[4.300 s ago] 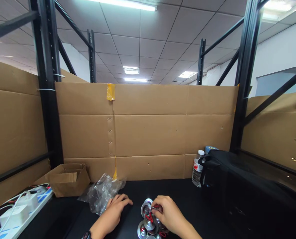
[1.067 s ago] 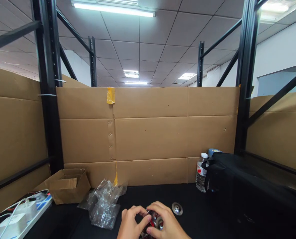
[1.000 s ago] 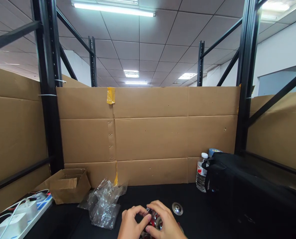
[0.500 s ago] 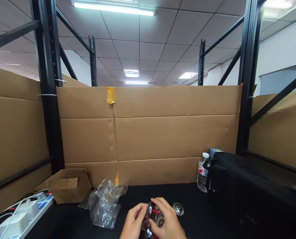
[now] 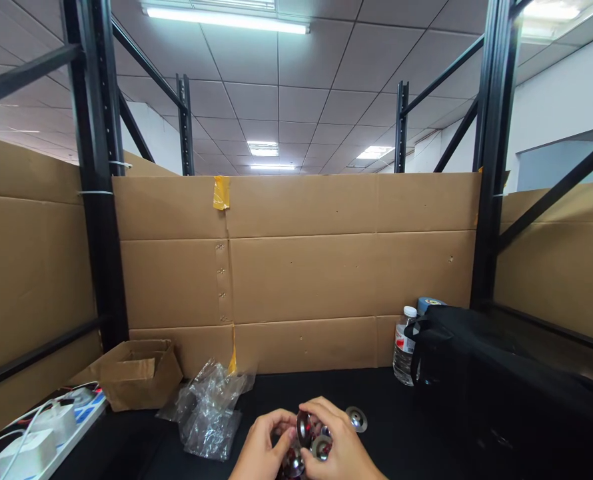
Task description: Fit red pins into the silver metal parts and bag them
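Silvery metal pieces (image 5: 294, 463) are bunched low between the two hands, probably gathered there so either can reach them. Just above, a metal disc (image 5: 304, 429) stands on edge. The right hand (image 5: 339, 440) grasps it, index finger over the top rim and thumb below, a grip that seems chosen to leave its face clear. The left hand (image 5: 266, 445) is curled with fingertips at the disc's left side; whether it pinches or merely steadies, I cannot tell.

Just beyond the right hand, a loose disc (image 5: 357, 419) lies on the black tabletop (image 5: 401, 440), perhaps set apart from the bunch. Well left of the left hand runs a power strip (image 5: 59, 440), and beyond that hand lies a crumpled plastic bag (image 5: 209, 413), seemingly pushed aside. Well right of the right hand sits a bulky black bag (image 5: 486, 387). Farther off are a cardboard box (image 5: 139, 377) on the left and an upright bottle (image 5: 403, 353) on the right. Behind everything, a cardboard panel (image 5: 301, 273) likely screens the workspace.
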{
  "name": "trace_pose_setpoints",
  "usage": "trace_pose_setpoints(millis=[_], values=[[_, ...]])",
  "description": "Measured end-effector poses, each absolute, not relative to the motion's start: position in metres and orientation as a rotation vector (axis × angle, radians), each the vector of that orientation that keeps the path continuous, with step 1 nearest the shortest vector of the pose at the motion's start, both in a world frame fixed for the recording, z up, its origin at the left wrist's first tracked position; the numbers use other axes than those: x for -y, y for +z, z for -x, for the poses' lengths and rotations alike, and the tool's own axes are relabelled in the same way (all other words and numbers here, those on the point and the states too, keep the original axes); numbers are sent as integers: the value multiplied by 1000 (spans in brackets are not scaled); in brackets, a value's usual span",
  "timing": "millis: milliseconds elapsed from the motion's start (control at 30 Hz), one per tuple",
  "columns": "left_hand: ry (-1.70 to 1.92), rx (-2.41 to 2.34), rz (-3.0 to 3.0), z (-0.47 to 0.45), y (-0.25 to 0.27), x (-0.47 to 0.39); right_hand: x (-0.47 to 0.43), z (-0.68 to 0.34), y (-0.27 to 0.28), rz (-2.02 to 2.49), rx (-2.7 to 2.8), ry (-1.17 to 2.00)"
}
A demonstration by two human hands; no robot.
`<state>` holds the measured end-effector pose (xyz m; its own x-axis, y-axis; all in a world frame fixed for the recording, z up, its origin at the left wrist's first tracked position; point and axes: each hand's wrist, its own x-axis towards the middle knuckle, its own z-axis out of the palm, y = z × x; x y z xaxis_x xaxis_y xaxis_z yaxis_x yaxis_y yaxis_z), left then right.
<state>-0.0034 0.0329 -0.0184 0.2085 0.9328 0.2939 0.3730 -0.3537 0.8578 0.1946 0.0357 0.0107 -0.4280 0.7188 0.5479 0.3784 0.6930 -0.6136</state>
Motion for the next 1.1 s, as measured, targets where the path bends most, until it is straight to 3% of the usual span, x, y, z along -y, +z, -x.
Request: trace_pose_setpoints(millis=[100,233,400,733,933,1100], values=[[1006,-1544,-2051,18,-7,-27,-49,-213,15,1011,1963,431],[581,-1940,-2194,37,8,-18,-75,-255,9,1329,1961,322],[311,-2071,-2170,41,10,-9,-91,-290,-11,1603,2150,310],[288,-2040,-2156,40,20,-4,-91,-298,-13,1588,2174,394],[308,-2113,-2181,42,17,-6,-65,-275,20,1407,2175,368],[235,-2123,-2136,43,22,-6,-38,-226,24,925,2477,767]])
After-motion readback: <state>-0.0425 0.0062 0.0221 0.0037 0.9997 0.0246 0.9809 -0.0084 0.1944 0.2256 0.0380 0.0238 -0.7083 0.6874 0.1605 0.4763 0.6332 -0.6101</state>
